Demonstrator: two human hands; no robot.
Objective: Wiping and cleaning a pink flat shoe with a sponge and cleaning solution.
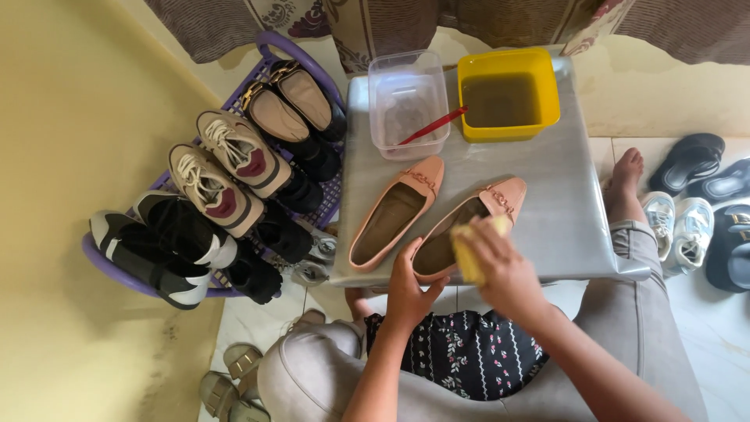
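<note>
Two peach-pink flat shoes are laid side by side on a low grey bench [562, 195], toes pointed away from the person. The right-hand shoe [476, 223] is steadied at its heel by the left hand [410, 293], whose fingers are curled around the heel's back edge at the near rim of the bench. A yellow sponge [473, 254] is gripped in the right hand [508, 273], closed around it and pressed against the inner side of the same shoe; the hand is slightly blurred. The other shoe [394, 215] is left untouched just beside it, to its left. At the far edge of the bench a clear plastic tub [406, 101] is set, with a red-handled tool [433, 125] leaned out of it toward a yellow tub [508, 94] of murky water just to its right. To the left of the bench, a purple rack [269, 47] on the floor is filled with pairs of footwear: black heels, beige lace-up sneakers and black-and-white shoes. At the right of the bench a bare foot [625, 176] is seen, and beyond it white sandals [680, 227] and dark slippers [691, 160] are spread over the pale floor tiles.
</note>
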